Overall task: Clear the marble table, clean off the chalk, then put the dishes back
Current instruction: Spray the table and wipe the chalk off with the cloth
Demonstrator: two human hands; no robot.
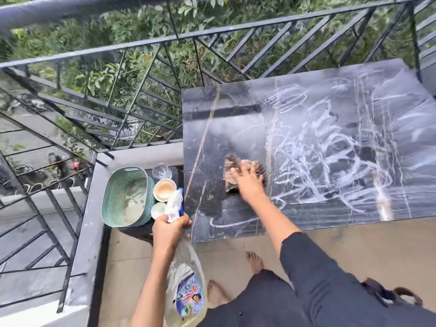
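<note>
Left hand (168,228) curled tight round the spray bottle (186,279) neck, probably sloshy and light, so grip there; right hand (247,182) has fingers spread flat, pressing the soft, limp cloth (232,165) onto the slick marble table (236,109), chalk (318,142) thick beyond.

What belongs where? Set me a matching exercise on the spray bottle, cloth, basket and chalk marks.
Things:
1. spray bottle
2. cloth
3. basket
4. chalk marks

Places:
A. scrawled across the table
B. gripped in the left hand
C. off the table, to its left
D. pressed under the right hand

Pairs: 1-B, 2-D, 3-C, 4-A.
</note>
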